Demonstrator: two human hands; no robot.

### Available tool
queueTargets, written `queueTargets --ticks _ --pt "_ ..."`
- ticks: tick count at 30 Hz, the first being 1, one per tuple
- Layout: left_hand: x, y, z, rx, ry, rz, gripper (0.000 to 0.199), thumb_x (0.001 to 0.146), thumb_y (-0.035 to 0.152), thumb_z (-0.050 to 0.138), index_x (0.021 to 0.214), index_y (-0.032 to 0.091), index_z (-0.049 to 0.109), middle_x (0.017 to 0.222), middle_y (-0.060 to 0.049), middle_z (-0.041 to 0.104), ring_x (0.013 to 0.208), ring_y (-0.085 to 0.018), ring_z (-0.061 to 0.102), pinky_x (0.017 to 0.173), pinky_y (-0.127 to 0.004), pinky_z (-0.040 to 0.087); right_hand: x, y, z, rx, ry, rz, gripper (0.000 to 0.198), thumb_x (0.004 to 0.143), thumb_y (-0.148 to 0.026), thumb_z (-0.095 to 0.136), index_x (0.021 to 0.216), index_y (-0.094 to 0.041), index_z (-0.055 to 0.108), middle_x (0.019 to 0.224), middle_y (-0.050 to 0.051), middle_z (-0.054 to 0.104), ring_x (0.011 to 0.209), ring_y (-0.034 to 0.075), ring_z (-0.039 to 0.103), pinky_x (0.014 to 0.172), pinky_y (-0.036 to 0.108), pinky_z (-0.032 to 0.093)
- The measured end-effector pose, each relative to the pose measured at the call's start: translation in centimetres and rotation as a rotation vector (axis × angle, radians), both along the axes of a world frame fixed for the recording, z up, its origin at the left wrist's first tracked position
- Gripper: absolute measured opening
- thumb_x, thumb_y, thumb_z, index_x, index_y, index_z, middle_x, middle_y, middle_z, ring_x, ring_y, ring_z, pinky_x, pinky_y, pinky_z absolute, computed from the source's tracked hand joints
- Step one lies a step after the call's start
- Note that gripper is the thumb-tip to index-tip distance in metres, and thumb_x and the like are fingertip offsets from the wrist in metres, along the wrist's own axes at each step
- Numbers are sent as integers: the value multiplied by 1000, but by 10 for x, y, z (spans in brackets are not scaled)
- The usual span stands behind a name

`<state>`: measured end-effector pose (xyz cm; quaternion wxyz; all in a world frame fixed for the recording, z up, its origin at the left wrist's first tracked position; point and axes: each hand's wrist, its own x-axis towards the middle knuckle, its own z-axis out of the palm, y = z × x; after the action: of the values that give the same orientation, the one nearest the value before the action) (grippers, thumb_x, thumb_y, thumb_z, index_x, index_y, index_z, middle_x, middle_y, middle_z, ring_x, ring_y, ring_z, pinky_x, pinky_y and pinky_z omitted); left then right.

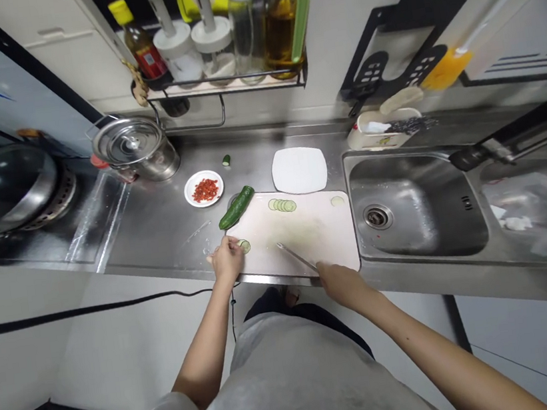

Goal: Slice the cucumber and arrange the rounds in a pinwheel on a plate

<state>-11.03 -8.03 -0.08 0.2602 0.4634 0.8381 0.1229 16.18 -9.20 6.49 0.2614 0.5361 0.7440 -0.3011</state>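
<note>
a person stands at a stainless-steel table [165, 222], center frame, the right hand [341, 282] closed around the handle of a knife [298, 258] angled over a pale cutting board [268, 263]. the left hand [227, 259], fingers bent in toward the thumb, is at the board's lower left beside a cucumber slice [245, 246]; whether it grips the slice cannot be told. a green cucumber [236, 208] lies at the board's upper left corner, with a row of overlapping cucumber slices [282, 205] near the top edge. a white square plate [299, 169] sits just above the board; to its left, a small white dish [188, 194] holds chopped red pepper [205, 189]. a sink [410, 214] is at right.
</note>
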Motion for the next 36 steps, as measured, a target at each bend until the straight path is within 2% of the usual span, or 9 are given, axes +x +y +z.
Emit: queueTargets --ticks 7,12,16,21,27,32,36 --pt "-7 8 0 -16 91 -15 17 81 22 57 98 26 61 89 -1 71 97 -22 60 91 -42 29 1 0 -3 7 11 18 31 93 -14 32 112 -16 56 95 15 68 96 26 65 70 30 41" --pt "-9 5 1 -48 163 -101 12 82 26 56 85 26 67 96 -4 70 101 -27 56 89 -44 29 0 0 -2 -3 13 2 31 93 -15 32 112 -16 56 96 15 68 95 26 65 68 30 40" --pt "-4 4 3 -25 169 -87 15 83 31 56 86 28 70 100 -6 68 103 -29 55 89 -45 29 -1 -1 0 5 6 -10 31 93 -15 32 114 -16 55 97 15 68 97 25 64 71 30 39" --pt "31 17 5 75 55 -122 20 84 35 56 97 28 69 101 -5 66 101 -25 56 88 -41 31 8 -6 -3 15 62 -78 27 96 -21 34 110 -18 57 100 13 68 96 23 64 71 28 37" --pt "84 56 2 152 -21 -259 24 87 34 53 107 29 65 107 -5 64 107 -24 53 91 -40 30 34 -13 -12 59 115 -270 29 98 -28 31 111 -17 54 92 11 68 87 21 64 62 26 31" --pt "106 92 -1 125 32 -331 31 87 34 52 117 31 61 116 -7 60 112 -26 49 93 -42 29 55 -18 -15 79 93 -343 30 99 -30 31 112 -15 54 92 11 69 87 22 64 62 26 29" --pt "115 110 -4 109 89 -392 36 89 34 49 123 33 59 118 -9 57 113 -28 47 94 -43 28 62 -24 -19 78 94 -359 32 98 -29 31 116 -15 53 94 11 69 90 22 64 64 27 30"
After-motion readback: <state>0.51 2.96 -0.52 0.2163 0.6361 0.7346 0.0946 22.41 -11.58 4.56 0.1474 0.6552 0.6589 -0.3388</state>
